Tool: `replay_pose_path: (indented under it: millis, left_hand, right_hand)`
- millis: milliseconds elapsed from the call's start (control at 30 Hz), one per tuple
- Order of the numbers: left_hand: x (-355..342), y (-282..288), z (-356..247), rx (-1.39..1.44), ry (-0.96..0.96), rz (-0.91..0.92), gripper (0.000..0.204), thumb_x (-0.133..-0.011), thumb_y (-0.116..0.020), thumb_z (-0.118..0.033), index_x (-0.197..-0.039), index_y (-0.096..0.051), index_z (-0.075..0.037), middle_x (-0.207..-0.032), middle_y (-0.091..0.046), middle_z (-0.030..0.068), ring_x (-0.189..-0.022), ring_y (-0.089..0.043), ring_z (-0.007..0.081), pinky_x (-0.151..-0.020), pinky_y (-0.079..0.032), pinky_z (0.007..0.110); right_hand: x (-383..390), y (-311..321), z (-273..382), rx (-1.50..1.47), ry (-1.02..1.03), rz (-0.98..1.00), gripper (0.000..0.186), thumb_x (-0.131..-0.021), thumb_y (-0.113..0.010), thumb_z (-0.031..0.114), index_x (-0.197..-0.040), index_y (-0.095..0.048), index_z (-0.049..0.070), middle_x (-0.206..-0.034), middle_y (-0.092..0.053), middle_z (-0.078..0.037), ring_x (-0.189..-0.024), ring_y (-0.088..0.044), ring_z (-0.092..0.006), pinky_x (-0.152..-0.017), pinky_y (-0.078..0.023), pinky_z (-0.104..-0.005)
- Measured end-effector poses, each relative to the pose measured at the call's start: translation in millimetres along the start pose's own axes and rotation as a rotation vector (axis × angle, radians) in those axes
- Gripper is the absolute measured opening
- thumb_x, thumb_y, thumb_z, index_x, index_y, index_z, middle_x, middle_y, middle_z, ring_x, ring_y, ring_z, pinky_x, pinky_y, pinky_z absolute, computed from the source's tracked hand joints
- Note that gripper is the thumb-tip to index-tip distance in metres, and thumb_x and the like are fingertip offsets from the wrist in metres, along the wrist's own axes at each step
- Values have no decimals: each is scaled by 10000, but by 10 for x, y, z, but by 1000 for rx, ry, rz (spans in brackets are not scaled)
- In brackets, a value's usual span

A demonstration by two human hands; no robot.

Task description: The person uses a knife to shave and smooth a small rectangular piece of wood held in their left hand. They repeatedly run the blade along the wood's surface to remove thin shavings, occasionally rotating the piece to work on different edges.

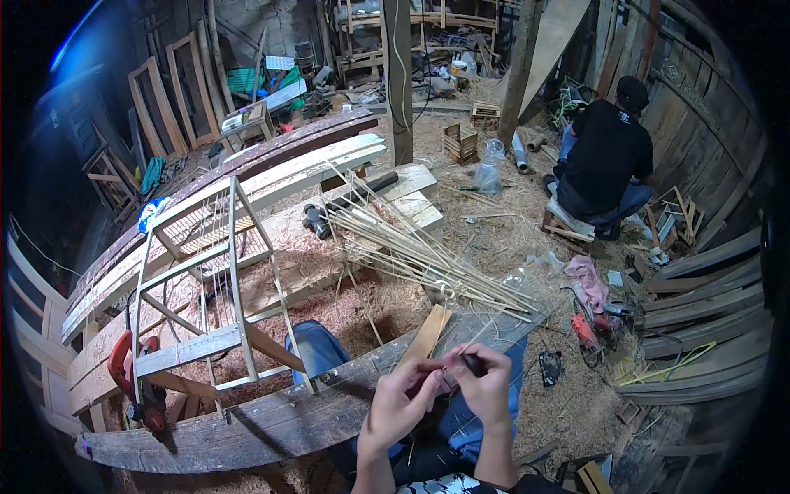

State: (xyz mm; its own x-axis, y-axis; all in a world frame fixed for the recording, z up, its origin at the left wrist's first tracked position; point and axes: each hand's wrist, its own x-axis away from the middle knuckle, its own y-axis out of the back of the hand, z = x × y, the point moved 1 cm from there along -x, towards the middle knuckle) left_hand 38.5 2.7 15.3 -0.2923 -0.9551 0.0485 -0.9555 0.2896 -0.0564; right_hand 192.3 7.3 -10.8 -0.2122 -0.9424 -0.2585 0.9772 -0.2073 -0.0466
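Note:
Close together over my lap, both hands are closed. My right hand (484,387) grips a small dark-handled tool (472,365); its working end is hidden by the fingers. My left hand (403,405) pinches at something small right beside it, possibly a thin strip, too hidden to name. A flat piece of wood (426,333) lies just beyond the hands on the weathered plank (288,426). Past it, a loose bundle of thin wooden strips (428,255) spreads across the bench. To the left stands a light wooden frame (191,342) with thin rods.
A hammer (317,221) lies by the strips, and a red power tool (123,366) sits at the bench's left end. Another red power tool (584,329) rests on the shaving-covered floor. A person in black (605,156) sits low at the far right. A post (397,82) rises behind the bench.

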Motion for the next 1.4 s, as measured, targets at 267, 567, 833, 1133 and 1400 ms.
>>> replay_pose_path:
  millis: [267, 567, 833, 1133, 1400]
  left_hand:
    - [-27, 218, 147, -255, -97, 161, 169, -980, -617, -76, -1074, -655, 60, -797, -694, 86, -717, -655, 95, -650, -525, 257]
    - [-70, 142, 250, 152, 33, -62, 158, -1019, -576, -98, -1072, -622, 43, -801, -637, 16, -727, -569, 57, -651, -464, 229]
    - [-40, 168, 204, 243, -165, -167, 146, -990, -574, -15, -1110, -625, 50, -998, -660, 64, -905, -627, 100, -796, -506, 248]
    - [41, 220, 141, 351, -71, -69, 153, -988, -566, -31, -1110, -612, 50, -914, -627, 37, -802, -575, 75, -715, -474, 233]
    - [211, 400, -71, 340, 29, -26, 159, -1001, -602, -110, -1036, -594, 46, -803, -587, 12, -715, -510, 63, -628, -412, 228]
  right_hand:
    - [-92, 421, 51, 7, -125, -334, 322, -888, -788, 327, -843, -681, 27, -709, -543, 69, -631, -407, -29, -557, -278, -237]
    - [-70, 168, 37, 138, -22, 137, 407, -888, -761, 379, -1036, -708, 3, -842, -687, -31, -740, -608, -109, -660, -471, -277]
    - [-69, -171, 162, 436, 223, 206, 347, -807, -793, 288, -979, -748, -10, -813, -717, -123, -707, -665, -239, -652, -510, -346]
    - [-104, -125, 131, 497, 464, 145, 337, -734, -828, 349, -903, -773, 62, -717, -672, -45, -633, -622, -223, -575, -468, -331]
    - [-243, 473, -139, 620, 273, -283, 371, -896, -725, 363, -981, -726, 2, -791, -678, -101, -717, -648, -256, -665, -483, -352]
